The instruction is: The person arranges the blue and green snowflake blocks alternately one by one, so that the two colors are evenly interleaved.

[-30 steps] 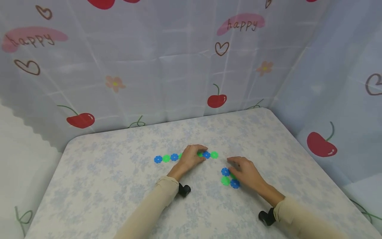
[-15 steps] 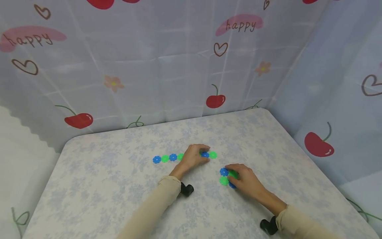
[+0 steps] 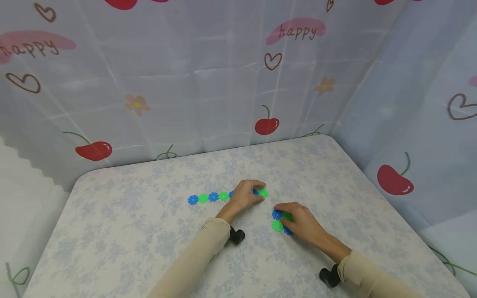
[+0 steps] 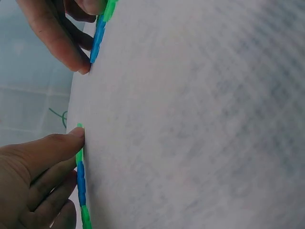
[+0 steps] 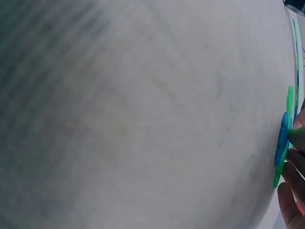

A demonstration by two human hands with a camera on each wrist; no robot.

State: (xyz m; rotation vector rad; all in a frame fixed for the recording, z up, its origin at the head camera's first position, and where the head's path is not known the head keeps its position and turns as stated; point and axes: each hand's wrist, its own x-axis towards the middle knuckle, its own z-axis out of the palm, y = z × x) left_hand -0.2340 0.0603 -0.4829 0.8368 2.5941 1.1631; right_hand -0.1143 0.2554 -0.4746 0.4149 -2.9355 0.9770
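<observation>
A straight row of blue and green notched plastic discs lies on the table, joined edge to edge. My left hand reaches over its right part. The thumb and a finger take the last green disc from opposite edges; in the left wrist view the thumb tip touches this green disc. Closer to me, a small cluster of two blue and two green discs lies under my right hand. That thumb and fingers pinch the cluster's right side, partly hiding it. In the right wrist view the thumb lies against a blue disc.
The table has a pale floral cover. Behind it and on the right hang curtains printed with cherries and hearts. A black wrist camera sits under the left wrist, another under the right.
My left hand has slid right along the row to its end disc. The right hand has come down and left onto the cluster, closing its fingers there. The head view has shifted slightly.
</observation>
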